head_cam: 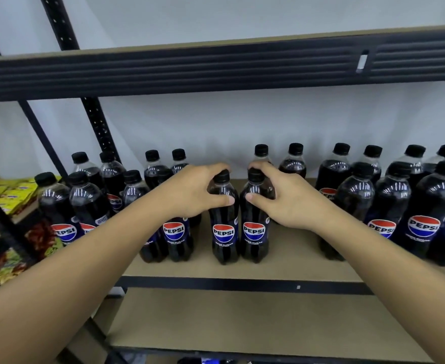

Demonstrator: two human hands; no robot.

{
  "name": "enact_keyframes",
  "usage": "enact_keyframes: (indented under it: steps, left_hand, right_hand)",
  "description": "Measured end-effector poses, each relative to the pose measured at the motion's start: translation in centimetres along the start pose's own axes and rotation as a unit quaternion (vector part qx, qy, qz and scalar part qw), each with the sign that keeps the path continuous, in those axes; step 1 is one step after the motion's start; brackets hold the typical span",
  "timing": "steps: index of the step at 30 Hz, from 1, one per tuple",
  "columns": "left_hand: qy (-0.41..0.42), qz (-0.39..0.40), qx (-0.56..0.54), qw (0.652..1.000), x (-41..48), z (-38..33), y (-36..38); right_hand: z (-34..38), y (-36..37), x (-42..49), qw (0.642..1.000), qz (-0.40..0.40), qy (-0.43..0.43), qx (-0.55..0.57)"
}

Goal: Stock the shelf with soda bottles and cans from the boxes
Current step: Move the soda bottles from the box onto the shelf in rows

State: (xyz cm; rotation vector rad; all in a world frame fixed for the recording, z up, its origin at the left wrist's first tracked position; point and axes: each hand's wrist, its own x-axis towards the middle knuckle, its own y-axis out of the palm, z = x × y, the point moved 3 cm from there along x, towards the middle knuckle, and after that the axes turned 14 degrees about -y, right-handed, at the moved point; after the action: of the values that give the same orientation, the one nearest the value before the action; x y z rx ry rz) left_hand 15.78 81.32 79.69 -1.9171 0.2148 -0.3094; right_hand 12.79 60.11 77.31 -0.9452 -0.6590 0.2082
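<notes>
Two dark Pepsi bottles with black caps stand upright side by side at the middle of the shelf board (281, 266). My left hand (192, 193) grips the shoulder of the left bottle (224, 232), thumb on its front. My right hand (284, 198) grips the shoulder of the right bottle (254, 232) in the same way. Both bottles rest on the board, labels facing me. Several more Pepsi bottles stand in rows to the left (85, 206) and to the right (423, 211).
A black metal beam of the upper shelf (216, 69) runs across above the bottles. A lower shelf board (242, 321) lies below. Snack packets (9, 193) fill a neighbouring rack at the left. A gap shows behind the two held bottles.
</notes>
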Motion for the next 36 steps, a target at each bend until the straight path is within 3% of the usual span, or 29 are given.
enact_keyframes:
  steps: [18,29,36]
  left_hand:
    - [0.016,0.016,0.023,0.999,0.5,1.2,-0.1]
    - [0.027,0.043,0.025,0.998,0.7,1.1,-0.7]
    - [0.057,0.038,0.012,0.998,2.8,-2.3,-3.4]
  right_hand:
    - [0.7,-0.2,0.1,1.0,0.009,0.001,-0.017]
    - [0.8,-1.3,0.2,0.997,0.057,0.007,0.055]
    - [0.6,-6.6,0.8,0.997,0.005,0.081,-0.013]
